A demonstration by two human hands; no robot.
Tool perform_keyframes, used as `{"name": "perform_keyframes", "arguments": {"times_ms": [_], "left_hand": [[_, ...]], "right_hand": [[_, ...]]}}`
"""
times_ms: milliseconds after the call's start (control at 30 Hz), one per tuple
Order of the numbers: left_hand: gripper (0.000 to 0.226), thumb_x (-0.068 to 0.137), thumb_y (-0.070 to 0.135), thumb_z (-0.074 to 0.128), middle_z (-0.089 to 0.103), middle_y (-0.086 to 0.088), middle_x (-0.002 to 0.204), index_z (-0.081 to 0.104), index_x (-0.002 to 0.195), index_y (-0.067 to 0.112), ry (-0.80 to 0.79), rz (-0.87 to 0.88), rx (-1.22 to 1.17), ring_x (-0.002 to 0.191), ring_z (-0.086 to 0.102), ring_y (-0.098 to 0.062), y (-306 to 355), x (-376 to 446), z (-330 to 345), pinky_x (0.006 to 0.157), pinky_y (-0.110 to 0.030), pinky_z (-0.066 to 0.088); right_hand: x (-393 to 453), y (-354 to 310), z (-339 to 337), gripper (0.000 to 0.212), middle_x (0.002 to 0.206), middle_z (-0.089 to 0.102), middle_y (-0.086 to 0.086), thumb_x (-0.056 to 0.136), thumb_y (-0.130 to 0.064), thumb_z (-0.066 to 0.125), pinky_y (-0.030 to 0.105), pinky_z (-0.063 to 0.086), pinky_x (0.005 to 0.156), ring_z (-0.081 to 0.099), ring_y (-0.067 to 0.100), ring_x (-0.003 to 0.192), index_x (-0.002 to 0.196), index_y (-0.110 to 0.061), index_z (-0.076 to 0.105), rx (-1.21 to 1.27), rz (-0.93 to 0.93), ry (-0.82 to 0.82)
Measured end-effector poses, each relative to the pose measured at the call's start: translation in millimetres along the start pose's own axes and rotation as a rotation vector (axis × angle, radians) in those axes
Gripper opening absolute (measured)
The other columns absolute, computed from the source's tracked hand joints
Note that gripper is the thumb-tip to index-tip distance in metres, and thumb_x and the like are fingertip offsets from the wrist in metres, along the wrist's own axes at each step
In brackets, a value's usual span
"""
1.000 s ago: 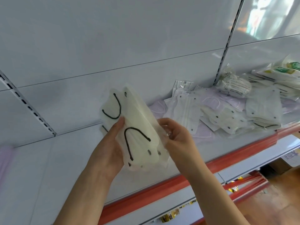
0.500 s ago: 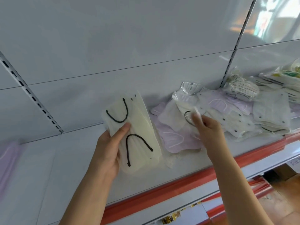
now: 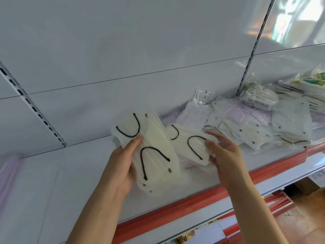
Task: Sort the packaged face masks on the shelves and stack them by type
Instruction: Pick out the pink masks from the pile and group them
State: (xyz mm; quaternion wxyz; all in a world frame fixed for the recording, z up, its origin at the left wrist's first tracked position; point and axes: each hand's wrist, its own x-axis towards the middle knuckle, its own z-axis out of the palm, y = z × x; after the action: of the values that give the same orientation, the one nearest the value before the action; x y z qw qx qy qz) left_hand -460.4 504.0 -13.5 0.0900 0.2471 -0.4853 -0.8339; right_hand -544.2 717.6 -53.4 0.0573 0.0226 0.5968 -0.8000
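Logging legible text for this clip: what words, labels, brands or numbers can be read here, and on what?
None can be read.
Green and yellow packet, far right on the shelf: coloured print, too blurred.
Bagged masks by the upright: dark printed lines, too small.
Price strip label on the lower shelf edge: dark characters, blurred and cut off.
Cream masks in the hands: no print.

No legible text — only blur.

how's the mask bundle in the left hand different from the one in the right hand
The left hand grips a fanned bundle of several masks; the right hand pinches what looks like a single mask. The bundle stands nearly upright, while the single mask lies closer to flat. Both are cream with black ear loops.
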Motion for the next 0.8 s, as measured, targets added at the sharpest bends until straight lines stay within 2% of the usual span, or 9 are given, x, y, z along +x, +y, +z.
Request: {"name": "perform_keyframes", "arguments": {"times_ms": [133,267,400,467,533,567,667,733,800], "left_hand": [[0.037,0.095,0.025,0.065,0.076,-0.006,0.117,0.066,0.131,0.015,-0.047,-0.04,-0.073,0.109,0.072,-0.021,2.4,-6.0,3.7,0.094,-0.041,0.054],[0.033,0.099,0.026,0.059,0.075,-0.008,0.119,0.067,0.129,0.016,-0.123,-0.079,-0.177,0.108,0.073,-0.023,11.0,-14.5,0.8,0.095,-0.043,0.053],[0.035,0.1,0.03,0.054,0.073,-0.01,0.123,0.067,0.129,0.015,-0.17,-0.071,-0.232,0.11,0.072,-0.025,18.7,-17.6,-8.2,0.092,-0.045,0.06],[0.037,0.099,0.032,0.055,0.073,-0.01,0.124,0.067,0.13,0.015,-0.172,-0.07,-0.226,0.11,0.072,-0.026,20.1,-17.1,-15.3,0.091,-0.045,0.06],[0.04,0.096,0.032,0.059,0.073,-0.01,0.123,0.068,0.131,0.014,-0.164,-0.077,-0.239,0.109,0.072,-0.026,22.1,-16.9,-27.2,0.089,-0.044,0.059],[0.042,0.093,0.032,0.063,0.072,-0.01,0.125,0.068,0.131,0.013,-0.168,-0.084,-0.254,0.11,0.072,-0.027,23.0,-17.3,-34.3,0.09,-0.044,0.059],[0.052,0.078,0.031,0.079,0.062,-0.017,0.139,0.072,0.124,0.008,-0.237,-0.115,-0.282,0.127,0.061,-0.034,25.3,-19.1,-47.9,0.11,-0.05,0.044],[0.051,0.08,0.033,0.078,0.065,-0.017,0.135,0.072,0.125,0.01,-0.214,-0.092,-0.245,0.122,0.065,-0.033,24.0,-18.0,-48.9,0.104,-0.049,0.049],[0.045,0.093,0.031,0.063,0.068,-0.013,0.131,0.065,0.134,0.011,-0.209,-0.072,-0.271,0.119,0.067,-0.03,22.0,-18.9,-42.0,0.1,-0.047,0.052]], "right_hand": [[-25.7,6.2,31.2,0.026,0.069,0.061,0.001,0.095,0.006,0.054,0.014,0.042,0.047,0.051,0.006,0.052,0.104,-0.013,0.07,0.123,-0.032,-0.185],[-31.7,4.0,44.7,0.023,0.083,0.066,0.008,0.094,0.006,0.051,0.02,0.053,0.061,0.061,0.013,0.067,0.1,-0.011,0.067,0.332,0.003,-0.325],[-27.4,8.0,48.3,0.021,0.071,0.058,-0.001,0.096,0.005,0.052,0.015,0.042,0.054,0.049,0.007,0.057,0.096,-0.011,0.065,0.083,-0.07,-0.34],[-29.1,14.8,53.1,0.015,0.078,0.057,0.007,0.094,0.0,0.058,0.023,0.042,0.063,0.05,0.016,0.068,0.095,-0.012,0.067,0.014,-0.056,-0.386],[-29.5,17.2,56.1,0.012,0.085,0.059,0.011,0.09,-0.006,0.061,0.034,0.044,0.072,0.052,0.025,0.079,0.095,-0.016,0.068,0.074,-0.03,-0.341],[-29.2,16.2,56.1,0.014,0.086,0.063,0.009,0.092,-0.005,0.06,0.034,0.048,0.073,0.057,0.026,0.081,0.094,-0.016,0.068,0.105,-0.031,-0.308],[-28.1,10.9,56.3,0.023,0.087,0.069,0.004,0.097,0.004,0.051,0.026,0.056,0.069,0.067,0.017,0.08,0.093,-0.014,0.065,0.152,-0.051,-0.28],[-31.3,11.1,62.7,0.024,0.081,0.066,0.002,0.097,0.006,0.05,0.021,0.052,0.062,0.063,0.012,0.071,0.092,-0.013,0.064,0.169,-0.038,-0.351],[-38.7,14.3,72.8,0.022,0.077,0.063,0.003,0.094,0.005,0.055,0.02,0.05,0.058,0.06,0.012,0.065,0.091,-0.014,0.066,0.193,0.022,-0.497]]}}
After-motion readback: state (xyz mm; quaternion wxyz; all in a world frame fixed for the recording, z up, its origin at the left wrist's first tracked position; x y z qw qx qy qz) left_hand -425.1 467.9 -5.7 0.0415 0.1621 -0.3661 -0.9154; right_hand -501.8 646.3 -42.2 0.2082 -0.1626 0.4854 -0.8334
